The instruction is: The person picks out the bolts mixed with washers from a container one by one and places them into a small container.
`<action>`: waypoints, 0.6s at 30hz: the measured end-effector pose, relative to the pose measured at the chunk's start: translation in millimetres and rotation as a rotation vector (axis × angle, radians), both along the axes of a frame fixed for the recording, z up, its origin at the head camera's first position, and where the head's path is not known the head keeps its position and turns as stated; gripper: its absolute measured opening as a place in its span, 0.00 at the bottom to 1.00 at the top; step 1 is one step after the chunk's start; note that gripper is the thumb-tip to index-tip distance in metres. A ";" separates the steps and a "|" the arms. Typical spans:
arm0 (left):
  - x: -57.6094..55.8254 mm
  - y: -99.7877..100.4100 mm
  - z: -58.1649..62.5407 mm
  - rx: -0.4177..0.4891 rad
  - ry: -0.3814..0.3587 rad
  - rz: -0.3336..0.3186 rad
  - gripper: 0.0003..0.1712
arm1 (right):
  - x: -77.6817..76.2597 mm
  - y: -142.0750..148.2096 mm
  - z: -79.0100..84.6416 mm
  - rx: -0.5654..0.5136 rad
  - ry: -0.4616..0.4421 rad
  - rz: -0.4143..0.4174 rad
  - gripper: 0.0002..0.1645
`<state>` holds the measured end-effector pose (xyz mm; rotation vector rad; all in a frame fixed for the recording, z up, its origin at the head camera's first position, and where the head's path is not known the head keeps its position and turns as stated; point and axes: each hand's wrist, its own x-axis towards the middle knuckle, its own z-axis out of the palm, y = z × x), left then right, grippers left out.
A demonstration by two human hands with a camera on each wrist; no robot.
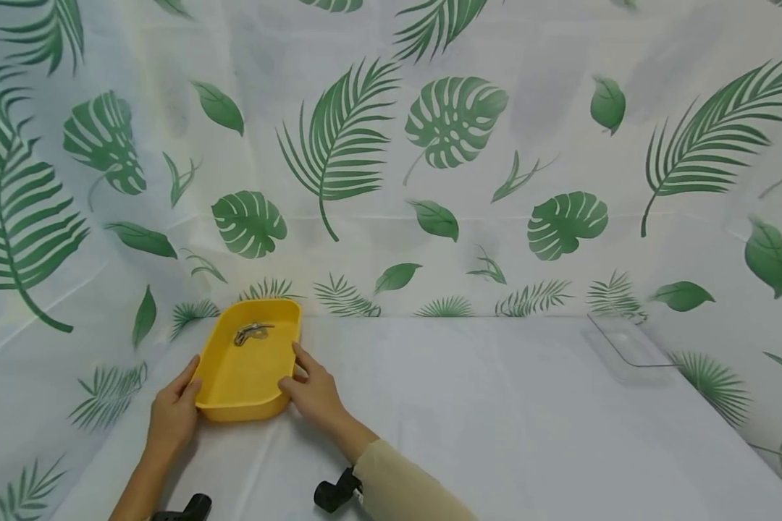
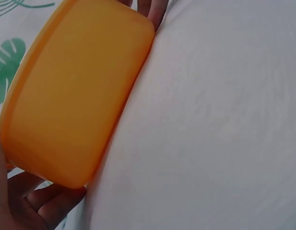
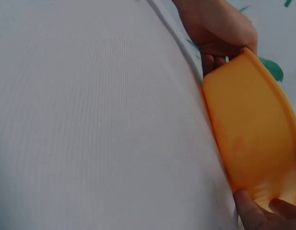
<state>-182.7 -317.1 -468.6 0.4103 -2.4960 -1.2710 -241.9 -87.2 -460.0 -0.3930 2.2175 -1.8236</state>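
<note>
A yellow plastic tray with rounded corners stands at the left part of the white table, against the far edge. Inside it, toward the back, lies a small cluster of shiny metal pieces, too small to make out. My left hand grips the tray's left side near the front corner, thumb at the rim. On the opposite side, my right hand holds the right wall. In the left wrist view, the left fingers curl under the tray's lower edge. The right wrist view shows the right thumb and fingers at the wall.
A clear, shallow transparent container sits at the table's far right corner. White cloth covers the table. A leaf-printed curtain hangs behind and along the sides. Black wrist cameras are strapped below both hands.
</note>
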 end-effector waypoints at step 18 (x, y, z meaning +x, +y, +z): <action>-8.5 58.3 7.3 0.016 -0.058 -0.254 0.32 | -10.7 76.6 -7.0 0.002 0.005 -0.022 0.41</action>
